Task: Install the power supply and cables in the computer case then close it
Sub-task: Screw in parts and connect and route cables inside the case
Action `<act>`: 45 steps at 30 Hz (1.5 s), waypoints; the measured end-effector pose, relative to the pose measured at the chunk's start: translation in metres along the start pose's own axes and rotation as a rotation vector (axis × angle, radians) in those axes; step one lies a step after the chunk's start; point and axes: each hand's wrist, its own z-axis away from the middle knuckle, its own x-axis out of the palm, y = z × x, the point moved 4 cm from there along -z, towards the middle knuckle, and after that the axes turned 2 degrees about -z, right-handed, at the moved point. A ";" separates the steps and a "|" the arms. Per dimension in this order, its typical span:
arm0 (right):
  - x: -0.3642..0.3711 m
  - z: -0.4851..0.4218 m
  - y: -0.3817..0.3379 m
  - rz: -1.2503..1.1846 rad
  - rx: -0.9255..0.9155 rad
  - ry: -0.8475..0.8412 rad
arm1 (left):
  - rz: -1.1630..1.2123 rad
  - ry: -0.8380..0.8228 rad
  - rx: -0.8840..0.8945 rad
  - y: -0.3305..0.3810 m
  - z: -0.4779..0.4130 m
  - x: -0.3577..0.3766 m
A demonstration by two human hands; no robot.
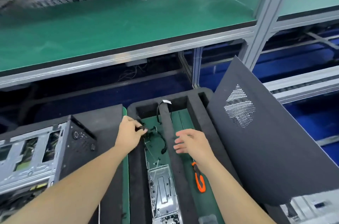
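Left hand (129, 134) was pinching a bundle of thin black cables (145, 129) mid-frame, over the foam tray (197, 113). Right hand (190, 141) hovered spread, fingers loose. Shiny metal power supply (163, 192) lay bottom center, grey steel case (34, 157) at left, orange-handled screwdriver (199, 180) beside it.

even overhead light, soft sheen seen on the green shelf (128, 21), dim shadow beneath it, motion blur throughout, straight frames bowed near the edges
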 end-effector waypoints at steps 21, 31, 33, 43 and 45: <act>0.125 0.074 -0.060 -0.324 -0.015 -0.145 | 0.238 -0.308 0.277 0.009 0.148 -0.119; 0.188 0.171 -0.100 -0.161 -0.407 -0.372 | 0.829 0.160 0.212 -0.013 0.188 -0.207; 0.206 0.191 -0.102 -0.130 -0.446 -0.397 | 0.873 0.110 0.320 -0.020 0.196 -0.220; 0.274 0.256 -0.101 0.027 -0.554 -0.329 | 0.578 0.481 0.314 -0.122 0.245 -0.295; 0.282 0.262 -0.097 0.042 -0.584 -0.315 | 0.521 0.594 0.215 -0.149 0.247 -0.309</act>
